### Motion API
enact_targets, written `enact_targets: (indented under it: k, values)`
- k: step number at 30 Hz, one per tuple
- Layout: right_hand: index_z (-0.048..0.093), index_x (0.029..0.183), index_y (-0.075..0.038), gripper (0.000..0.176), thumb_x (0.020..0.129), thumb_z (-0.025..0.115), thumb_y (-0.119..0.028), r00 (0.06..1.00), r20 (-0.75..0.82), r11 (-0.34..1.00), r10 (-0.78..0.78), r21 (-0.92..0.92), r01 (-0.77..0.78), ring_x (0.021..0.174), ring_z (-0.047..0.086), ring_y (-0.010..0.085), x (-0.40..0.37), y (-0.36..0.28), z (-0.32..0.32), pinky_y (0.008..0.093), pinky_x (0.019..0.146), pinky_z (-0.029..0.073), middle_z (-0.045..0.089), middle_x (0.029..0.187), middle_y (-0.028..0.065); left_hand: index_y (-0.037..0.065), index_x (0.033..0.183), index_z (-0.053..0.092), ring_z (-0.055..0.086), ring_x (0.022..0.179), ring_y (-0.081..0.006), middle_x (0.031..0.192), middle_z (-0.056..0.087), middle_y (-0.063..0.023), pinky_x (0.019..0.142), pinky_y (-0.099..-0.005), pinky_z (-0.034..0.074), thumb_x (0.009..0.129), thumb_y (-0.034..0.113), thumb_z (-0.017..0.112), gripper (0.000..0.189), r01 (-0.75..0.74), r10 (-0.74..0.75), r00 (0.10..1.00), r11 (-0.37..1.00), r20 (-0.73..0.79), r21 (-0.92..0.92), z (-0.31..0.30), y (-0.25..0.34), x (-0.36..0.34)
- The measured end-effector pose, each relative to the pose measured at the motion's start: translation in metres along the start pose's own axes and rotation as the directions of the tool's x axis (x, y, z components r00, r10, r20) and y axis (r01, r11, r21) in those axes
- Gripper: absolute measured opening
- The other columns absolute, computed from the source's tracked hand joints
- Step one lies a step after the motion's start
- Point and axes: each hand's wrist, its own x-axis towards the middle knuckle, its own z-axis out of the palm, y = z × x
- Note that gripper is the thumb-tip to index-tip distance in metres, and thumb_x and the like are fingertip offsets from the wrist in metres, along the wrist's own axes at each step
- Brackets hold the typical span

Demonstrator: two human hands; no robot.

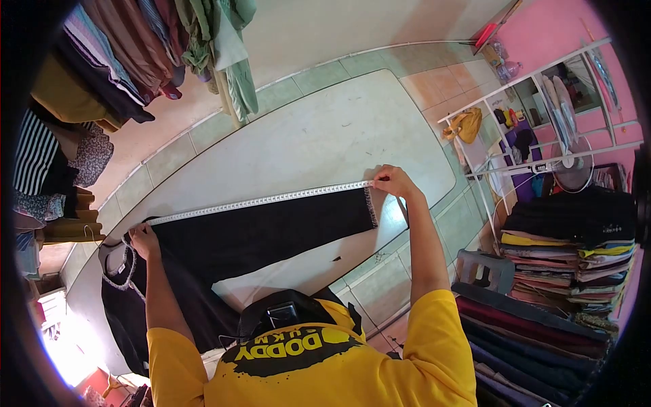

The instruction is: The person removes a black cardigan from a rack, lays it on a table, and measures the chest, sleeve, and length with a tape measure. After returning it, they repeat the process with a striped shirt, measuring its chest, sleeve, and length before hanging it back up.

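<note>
A white tape measure (264, 201) is stretched in a nearly straight line along the upper edge of a black garment (271, 234). The garment lies flat, with one long narrow part reaching right to a trimmed end. My left hand (144, 241) is closed on the tape at the garment's left upper corner. A pale strip (129, 273) curves below it, near an opening with a small label. At the far end of the tape, my right hand (395, 183) pinches it just above the trimmed edge. Its fingertips are partly hidden.
A pale board (325, 129) lies on green floor tiles under the garment. Clothes (122, 54) hang at upper left. At right stand folded fabric stacks (569, 264), a grey stool (485, 271), a fan (573, 166) and a white metal rack (542, 78).
</note>
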Motion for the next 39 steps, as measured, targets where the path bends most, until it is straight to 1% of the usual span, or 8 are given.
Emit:
enact_targets:
  k: [22, 25, 28, 30, 31, 33, 35, 39]
  values:
    - [0.065, 0.073, -0.006, 0.015, 0.067, 0.067, -0.020, 0.995, -0.087, 0.998, -0.051, -0.040, 0.047, 0.066, 0.053, 0.0199, -0.003, 0.001, 0.007, 0.0295, 0.059, 0.041, 0.054, 0.074, 0.0073, 0.008, 0.077, 0.065, 0.053, 0.095, -0.0260, 0.094, 0.058, -0.0101, 0.082, -0.0413, 0.039, 0.075, 0.020, 0.059, 0.014, -0.032, 0.031, 0.999, 0.999, -0.023, -0.008, -0.005, -0.001, 0.004]
    - [0.065, 0.073, -0.006, 0.019, 0.066, 0.069, -0.023, 0.981, -0.131, 0.983, -0.140, -0.141, 0.122, 0.063, 0.053, 0.0205, -0.005, 0.004, 0.011, 0.0289, 0.059, 0.043, 0.055, 0.073, 0.0084, 0.012, 0.072, 0.066, 0.058, 0.087, -0.0285, 0.081, 0.062, -0.0108, 0.073, -0.0466, 0.043, 0.071, 0.028, 0.062, 0.017, 0.038, 0.003, 0.962, 0.989, 0.275, -0.143, -0.010, -0.014, 0.024]
    - [0.064, 0.081, -0.004, 0.027, 0.065, 0.070, -0.025, 0.991, -0.116, 0.993, -0.066, -0.101, 0.054, 0.067, 0.055, 0.0189, -0.012, -0.004, 0.007, 0.0283, 0.061, 0.045, 0.058, 0.074, 0.0085, 0.015, 0.074, 0.068, 0.056, 0.090, -0.0287, 0.085, 0.062, -0.0075, 0.075, -0.0496, 0.041, 0.069, 0.032, 0.065, 0.017, 0.178, -0.179, 0.976, 0.984, 0.122, 0.022, -0.073, 0.044, 0.002]
    - [0.062, 0.086, -0.005, 0.031, 0.065, 0.072, -0.025, 0.985, -0.154, 0.997, -0.082, -0.008, 0.081, 0.066, 0.054, 0.0170, -0.021, -0.021, 0.006, 0.0276, 0.060, 0.045, 0.058, 0.075, 0.0078, 0.018, 0.074, 0.069, 0.053, 0.092, -0.0296, 0.089, 0.063, -0.0047, 0.077, -0.0530, 0.039, 0.067, 0.034, 0.067, 0.018, 0.176, -0.176, 0.984, 0.984, -0.028, -0.002, -0.070, 0.049, -0.002]
    - [0.061, 0.091, -0.005, 0.035, 0.065, 0.073, -0.025, 0.983, -0.170, 0.993, -0.073, 0.082, 0.088, 0.064, 0.053, 0.0151, -0.028, -0.030, 0.005, 0.0269, 0.060, 0.045, 0.057, 0.076, 0.0071, 0.018, 0.073, 0.069, 0.051, 0.095, -0.0305, 0.089, 0.063, -0.0030, 0.079, -0.0513, 0.039, 0.067, 0.035, 0.067, 0.018, 0.198, -0.190, 0.979, 0.972, 0.073, -0.125, -0.071, 0.052, -0.003]
    - [0.059, 0.095, -0.006, 0.039, 0.065, 0.074, -0.024, 0.967, -0.199, 0.976, -0.157, 0.121, 0.183, 0.064, 0.053, 0.0142, -0.038, -0.054, 0.015, 0.0265, 0.060, 0.045, 0.057, 0.077, 0.0064, 0.013, 0.073, 0.069, 0.056, 0.088, -0.0266, 0.087, 0.063, -0.0078, 0.078, -0.0406, 0.043, 0.068, 0.028, 0.067, 0.016, 0.070, -0.052, 0.996, 0.947, 0.065, -0.312, -0.074, 0.068, -0.017]
    - [0.057, 0.101, -0.007, 0.045, 0.065, 0.075, -0.025, 0.946, -0.193, 0.936, -0.259, 0.189, 0.295, 0.064, 0.052, 0.0138, -0.047, -0.085, 0.034, 0.0264, 0.060, 0.046, 0.057, 0.081, 0.0061, 0.004, 0.070, 0.067, 0.060, 0.074, -0.0244, 0.074, 0.063, -0.0107, 0.069, -0.0339, 0.046, 0.068, 0.017, 0.067, 0.014, -0.273, 0.306, 0.952, 0.819, -0.019, -0.505, -0.073, 0.094, -0.040]
    - [0.054, 0.106, -0.008, 0.047, 0.067, 0.074, -0.026, 0.900, -0.076, 0.862, -0.429, 0.265, 0.433, 0.068, 0.055, 0.0150, -0.069, -0.152, 0.097, 0.0260, 0.062, 0.047, 0.057, 0.089, 0.0072, 0.004, 0.069, 0.066, 0.059, 0.070, -0.0213, 0.069, 0.061, -0.0103, 0.068, -0.0303, 0.046, 0.066, 0.013, 0.070, 0.010, -0.334, 0.622, 0.773, 0.568, 0.126, -0.752, -0.111, 0.180, -0.120]
